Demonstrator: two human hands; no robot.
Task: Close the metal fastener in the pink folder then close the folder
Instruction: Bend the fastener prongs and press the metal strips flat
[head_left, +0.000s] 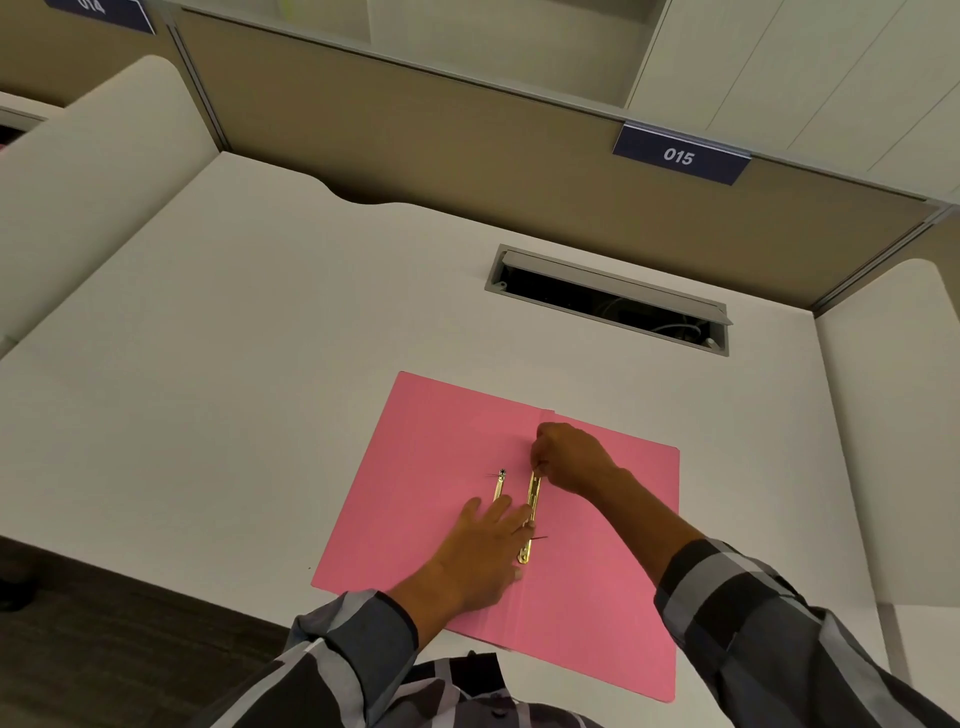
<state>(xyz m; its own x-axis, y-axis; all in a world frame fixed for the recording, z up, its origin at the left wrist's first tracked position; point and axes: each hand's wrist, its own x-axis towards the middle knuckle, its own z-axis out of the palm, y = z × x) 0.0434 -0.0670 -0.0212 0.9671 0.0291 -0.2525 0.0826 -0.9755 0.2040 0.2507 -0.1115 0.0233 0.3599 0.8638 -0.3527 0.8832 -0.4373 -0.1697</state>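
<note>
Near edge of desk: plaid sleeves (779, 623) reach in from the bottom of the view, both over the pink folder (597, 597).
Pink folder: lies open and flat on the white desk (208, 364), its near corners close to the desk's front edge, its long spread running left to right and turned a little clockwise; the fold runs from near to far, roughly through the middle.
Left hand (478, 556): palm down, fingers spread apart and pressing flat on the left leaf beside the fold, fingertips touching the metal fastener (531, 519); it grasps nothing.
Metal fastener: a gold bar lying just right of the fold, long axis parallel to it, pointing away from the person; thin prongs stick out sideways near its ends.
Loose gold strip (500, 486): a shorter piece just left of the bar, pointing the same way, its near end under the left fingers.
Right hand (571, 457): fingers drawn together in a pinch at the far end of the fastener; what exactly sits between the fingertips is too small to tell.
Open room: bare desk surface stretches wide to the left of the folder and beyond its far edge.
Farther back: an open cable slot (608, 299) is sunk into the desk, well apart from the folder.
Rear: a tan partition (415, 130) closes off the desk, with a blue sign (680, 155) reading 015.
</note>
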